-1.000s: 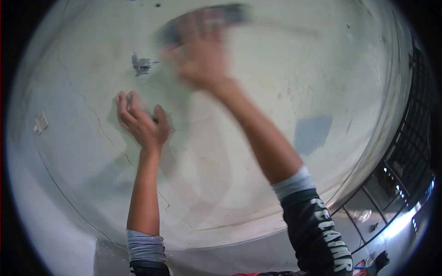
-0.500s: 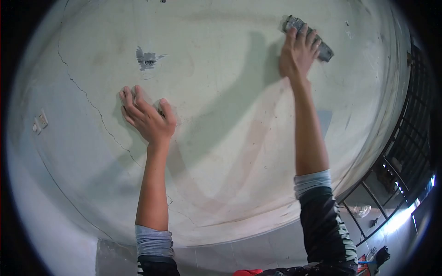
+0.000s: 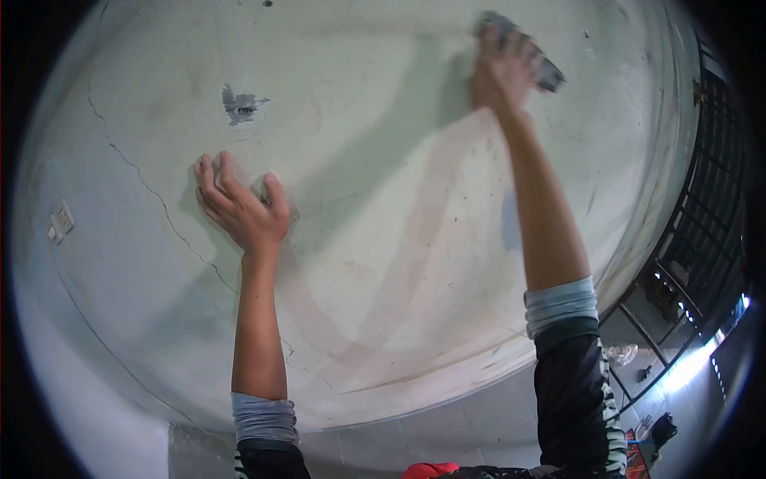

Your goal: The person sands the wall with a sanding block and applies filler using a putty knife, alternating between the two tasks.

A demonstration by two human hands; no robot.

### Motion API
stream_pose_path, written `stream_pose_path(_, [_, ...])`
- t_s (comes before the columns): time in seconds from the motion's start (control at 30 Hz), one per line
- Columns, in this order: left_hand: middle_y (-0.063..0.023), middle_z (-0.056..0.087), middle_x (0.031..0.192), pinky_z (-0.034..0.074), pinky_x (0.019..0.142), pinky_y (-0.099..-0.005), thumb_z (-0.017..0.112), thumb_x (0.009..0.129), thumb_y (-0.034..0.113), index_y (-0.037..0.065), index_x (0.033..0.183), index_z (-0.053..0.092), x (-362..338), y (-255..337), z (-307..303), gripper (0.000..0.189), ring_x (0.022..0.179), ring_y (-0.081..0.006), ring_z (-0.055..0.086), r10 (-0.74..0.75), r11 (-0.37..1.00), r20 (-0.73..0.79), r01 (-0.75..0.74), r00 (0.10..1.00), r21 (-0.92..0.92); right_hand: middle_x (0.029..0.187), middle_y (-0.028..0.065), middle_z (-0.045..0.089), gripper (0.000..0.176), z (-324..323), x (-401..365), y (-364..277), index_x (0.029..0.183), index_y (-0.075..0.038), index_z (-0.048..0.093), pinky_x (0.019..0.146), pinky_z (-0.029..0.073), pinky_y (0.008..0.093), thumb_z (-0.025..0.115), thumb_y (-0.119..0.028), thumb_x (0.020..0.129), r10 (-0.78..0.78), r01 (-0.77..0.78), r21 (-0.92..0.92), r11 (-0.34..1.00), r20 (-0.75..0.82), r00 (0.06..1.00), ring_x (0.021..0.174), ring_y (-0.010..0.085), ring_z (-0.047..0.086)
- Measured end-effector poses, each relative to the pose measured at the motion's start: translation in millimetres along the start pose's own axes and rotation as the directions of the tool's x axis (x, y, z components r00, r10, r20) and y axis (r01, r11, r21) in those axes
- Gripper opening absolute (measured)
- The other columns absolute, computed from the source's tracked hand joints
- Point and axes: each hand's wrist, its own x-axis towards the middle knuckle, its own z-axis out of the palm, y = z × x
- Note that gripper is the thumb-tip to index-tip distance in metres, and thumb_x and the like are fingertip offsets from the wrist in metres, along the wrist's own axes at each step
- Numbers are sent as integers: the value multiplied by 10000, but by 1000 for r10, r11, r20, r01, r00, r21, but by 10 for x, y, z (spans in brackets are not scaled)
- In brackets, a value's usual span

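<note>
A pale, stained wall (image 3: 383, 295) fills most of the view. My right hand (image 3: 504, 76), slightly blurred, is high on the right. Its fingers wrap over a long grey sanding block (image 3: 550, 76) that lies slantwise against the wall, partly hidden under the hand. Lower and to the left, my left hand (image 3: 243, 211) rests on the wall with fingers spread and holds nothing. Just above it is a dark grey patch (image 3: 239, 104) with a hole in its middle.
A thin crack (image 3: 152, 188) runs down the wall left of my left hand. Farther left is a socket plate (image 3: 65, 215). Dark metal bars (image 3: 718, 168) stand along the right side. A tiled floor (image 3: 375, 447) shows below, with a red object (image 3: 431, 469) at the bottom edge.
My right hand has slid the sanding block a little upward on the wall. My left hand stays in its place on the wall. The whole view has shifted slightly.
</note>
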Motion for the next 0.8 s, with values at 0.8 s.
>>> stream_pose_path(0.8, [-215,361,1506,303,1167,-598,570,937,351,9,1476,452,-47,-90,-21,650,1454,-470,329,38,999,2,-38,999,7,1709,230,101,869,-908,156,-613,1619,38,170,1283,14,556,314,-610,1057,-205,107,431,896,187,961,1586,408,20])
